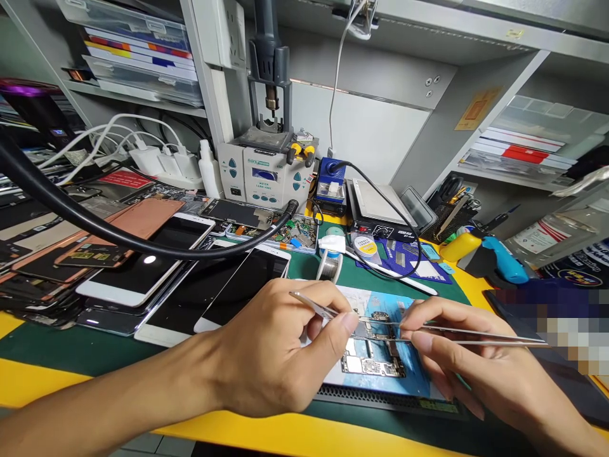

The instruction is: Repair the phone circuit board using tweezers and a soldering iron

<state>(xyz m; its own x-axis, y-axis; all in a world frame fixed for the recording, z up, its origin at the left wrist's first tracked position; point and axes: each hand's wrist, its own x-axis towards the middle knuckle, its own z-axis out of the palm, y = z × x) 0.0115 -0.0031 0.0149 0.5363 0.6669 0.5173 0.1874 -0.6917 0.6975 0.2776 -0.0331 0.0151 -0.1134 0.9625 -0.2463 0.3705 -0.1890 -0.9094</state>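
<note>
A phone circuit board [373, 355] lies on a blue mat [409, 371] on the green work surface. My left hand [280, 346] is closed in a pinch on thin metal tweezers [318, 309] whose tips reach the board's top edge. My right hand [471, 362] pinches a second, long pair of tweezers [476, 335] that lies nearly level, with tips pointing left over the board. The two tips sit close together above the board. What they touch is too small to make out.
Several phones and screens [143, 266] are stacked at the left under a thick black hose [95, 225]. A rework station [266, 168], a parts tray [290, 233], a solder spool [329, 266] and a small heating plate [380, 209] stand behind. Tools lie at the right [495, 260].
</note>
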